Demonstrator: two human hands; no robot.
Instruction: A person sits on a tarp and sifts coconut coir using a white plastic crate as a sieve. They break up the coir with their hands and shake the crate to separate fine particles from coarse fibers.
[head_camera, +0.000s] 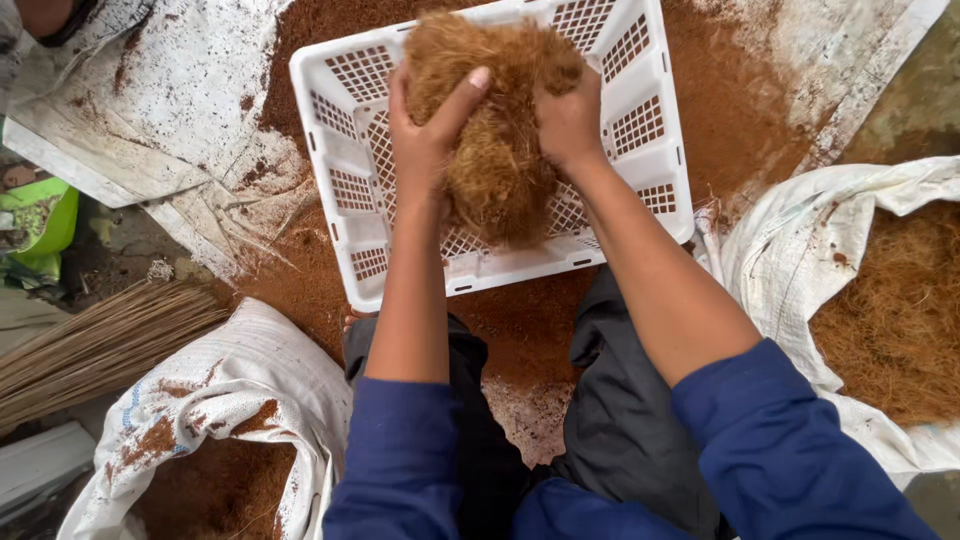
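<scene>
Head view: both hands clasped on a clump of brown fibre, left hand wrapped round one flank, right hand gripping the other, held low inside a white slotted basket. By the look of it, mid-way through rubbing the clump against the mesh; calls next for steady pressure, kept over the basket. Basket otherwise nearly bare, resting on a heap of fine brown dust. Right sack open, filled with loose fibre; left sack holding brown powder.
</scene>
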